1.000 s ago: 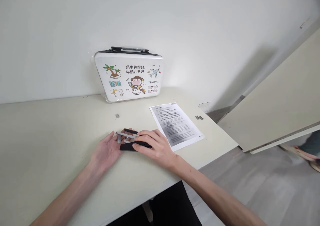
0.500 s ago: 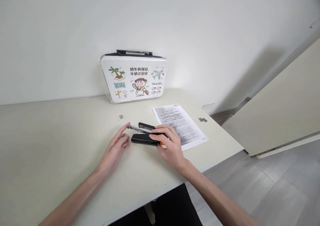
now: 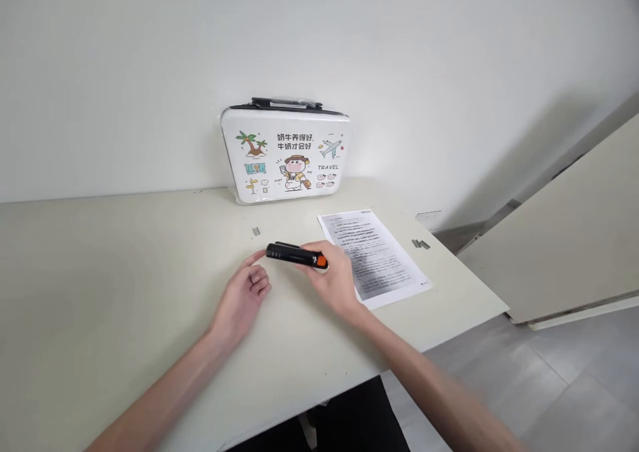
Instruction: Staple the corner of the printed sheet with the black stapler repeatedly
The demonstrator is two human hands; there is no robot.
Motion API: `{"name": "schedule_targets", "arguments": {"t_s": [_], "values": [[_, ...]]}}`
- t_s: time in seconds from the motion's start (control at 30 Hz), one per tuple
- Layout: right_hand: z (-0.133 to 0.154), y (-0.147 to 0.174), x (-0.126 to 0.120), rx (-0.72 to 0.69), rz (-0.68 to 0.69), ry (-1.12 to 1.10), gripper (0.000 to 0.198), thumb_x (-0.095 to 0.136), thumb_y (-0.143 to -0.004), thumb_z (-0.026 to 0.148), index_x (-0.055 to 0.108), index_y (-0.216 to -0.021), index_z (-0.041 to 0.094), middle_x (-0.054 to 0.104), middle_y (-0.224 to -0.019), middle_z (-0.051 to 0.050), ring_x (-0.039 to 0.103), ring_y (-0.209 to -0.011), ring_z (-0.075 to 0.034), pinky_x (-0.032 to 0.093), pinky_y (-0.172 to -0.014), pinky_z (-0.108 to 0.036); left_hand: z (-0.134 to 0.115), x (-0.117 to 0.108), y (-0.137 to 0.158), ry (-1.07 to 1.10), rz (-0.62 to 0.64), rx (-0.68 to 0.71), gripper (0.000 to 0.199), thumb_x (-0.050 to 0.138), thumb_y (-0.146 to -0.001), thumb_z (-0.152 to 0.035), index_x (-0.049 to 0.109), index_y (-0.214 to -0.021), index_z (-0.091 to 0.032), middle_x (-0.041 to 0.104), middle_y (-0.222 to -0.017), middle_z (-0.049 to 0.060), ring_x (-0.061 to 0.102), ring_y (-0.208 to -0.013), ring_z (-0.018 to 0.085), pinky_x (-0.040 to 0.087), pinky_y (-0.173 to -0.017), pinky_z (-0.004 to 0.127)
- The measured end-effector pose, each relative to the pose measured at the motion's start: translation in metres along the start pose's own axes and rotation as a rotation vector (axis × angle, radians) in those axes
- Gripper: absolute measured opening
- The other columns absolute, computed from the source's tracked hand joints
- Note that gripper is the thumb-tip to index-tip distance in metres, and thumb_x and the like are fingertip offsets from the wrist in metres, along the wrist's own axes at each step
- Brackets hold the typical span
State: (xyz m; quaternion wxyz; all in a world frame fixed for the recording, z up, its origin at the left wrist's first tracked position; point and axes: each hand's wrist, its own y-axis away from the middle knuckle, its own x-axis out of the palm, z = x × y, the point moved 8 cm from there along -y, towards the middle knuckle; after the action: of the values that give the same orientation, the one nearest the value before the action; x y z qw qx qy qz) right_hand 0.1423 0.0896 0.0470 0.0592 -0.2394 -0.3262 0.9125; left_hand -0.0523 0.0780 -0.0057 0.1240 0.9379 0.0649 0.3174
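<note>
The right hand (image 3: pixel 335 277) clasps the black stapler (image 3: pixel 292 253); whether the left hand (image 3: pixel 242 300) grips anything, I can't tell. Best keep its forefinger (image 3: pixel 253 258) clear of the far tip.

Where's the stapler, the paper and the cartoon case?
Stapler (image 3: pixel 293 254): head view, on its black body.
Paper (image 3: pixel 378 255): head view, on its printed side.
Cartoon case (image 3: pixel 288 154): head view, on its front.

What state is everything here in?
Stapler: looks closed, held
Right grip: around the stapler
Left grip: partly curled, index finger extended
Carry case: shut, standing upright, plastic-wrapped
Printed sheet: flat
Lone staple strip: loose
Staple strips near table edge: loose
</note>
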Motion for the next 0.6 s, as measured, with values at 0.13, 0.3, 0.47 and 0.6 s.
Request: {"name": "schedule_targets", "arguments": {"t_s": [0.13,0.3,0.47,0.6], "values": [[-0.023,-0.023,0.043,0.229,0.090,-0.136,0.022,0.078,-0.086,0.039,0.071,-0.101,0.024,0.078,-0.095,-0.001,0.071,-0.086,-0.022,0.055,-0.081,-0.034,0.005,-0.006,-0.003,0.139,-0.045,-0.116,0.005,0.063,-0.088,-0.012,0.067,-0.091,-0.012,0.036,-0.068,-0.005,0.037,-0.055,0.009,0.037,-0.049,0.022],[-0.039,-0.043,0.105,0.350,0.213,-0.213,0.032,0.088,-0.074,0.036,0.069,-0.098,0.024,0.076,-0.093,0.002,0.068,-0.087,-0.020,0.053,-0.084,-0.033,0.006,0.001,-0.001,0.192,0.012,-0.165,0.017,0.056,-0.096,-0.014,0.063,-0.081,-0.013,0.034,-0.067,-0.005,0.034,-0.052,0.009,0.036,-0.046,0.022],[-0.038,-0.057,0.146,0.313,0.320,-0.258,0.033,0.088,-0.075,0.035,0.066,-0.097,0.024,0.075,-0.095,0.003,0.069,-0.090,-0.019,0.054,-0.087,-0.033,0.006,0.001,-0.002,0.231,0.004,-0.184,0.022,0.052,-0.099,-0.015,0.062,-0.079,-0.014,0.035,-0.065,-0.005,0.034,-0.051,0.009,0.037,-0.046,0.022],[-0.029,-0.077,0.168,0.217,0.415,-0.215,0.033,0.091,-0.075,0.031,0.065,-0.096,0.025,0.075,-0.095,0.003,0.070,-0.091,-0.019,0.053,-0.088,-0.032,0.006,0.002,-0.003,0.246,0.009,-0.186,0.026,0.049,-0.100,-0.013,0.061,-0.077,-0.014,0.035,-0.065,-0.004,0.035,-0.051,0.009,0.037,-0.046,0.022]]}}
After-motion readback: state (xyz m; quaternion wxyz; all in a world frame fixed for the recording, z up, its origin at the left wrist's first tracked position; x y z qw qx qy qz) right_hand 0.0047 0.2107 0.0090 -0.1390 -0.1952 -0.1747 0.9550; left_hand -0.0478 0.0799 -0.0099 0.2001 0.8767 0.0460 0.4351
